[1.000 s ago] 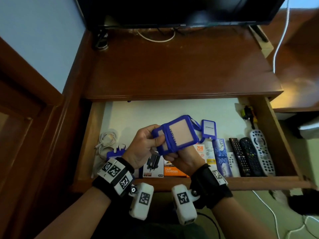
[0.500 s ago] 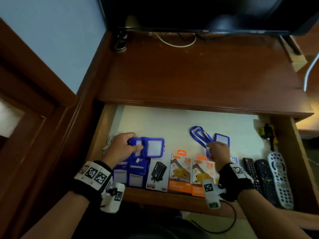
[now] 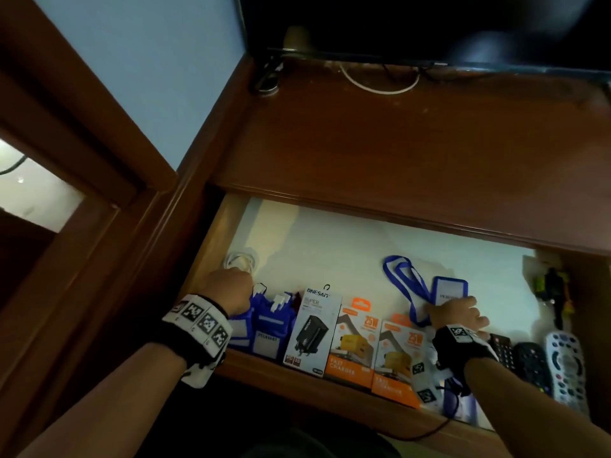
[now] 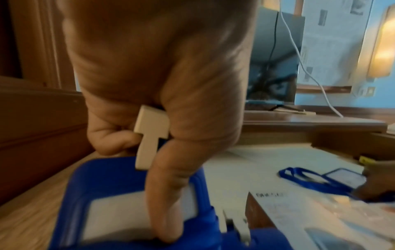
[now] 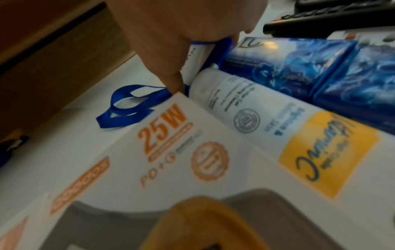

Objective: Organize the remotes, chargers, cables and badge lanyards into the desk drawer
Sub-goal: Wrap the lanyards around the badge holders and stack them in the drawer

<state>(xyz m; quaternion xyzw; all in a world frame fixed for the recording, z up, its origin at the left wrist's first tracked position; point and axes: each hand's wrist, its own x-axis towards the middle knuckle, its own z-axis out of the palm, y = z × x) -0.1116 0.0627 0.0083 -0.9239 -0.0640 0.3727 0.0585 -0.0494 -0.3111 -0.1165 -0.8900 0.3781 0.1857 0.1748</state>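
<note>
While left hand point(image 3: 231, 290) fingers pinch badge clip point(image 4: 149, 135), right hand point(image 3: 458, 314) fingers spread on badge holder point(image 3: 449, 289); charger boxes point(image 3: 350, 342) between.

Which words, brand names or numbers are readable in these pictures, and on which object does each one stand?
"ONESAM", "SUPER": black charger box.
"25W": orange charger box.
"FAST CHARGER": same kind of orange box.
Blue badge holder under the right hand: print too blurred.
White tube and blue packets: print unreadable.
</note>
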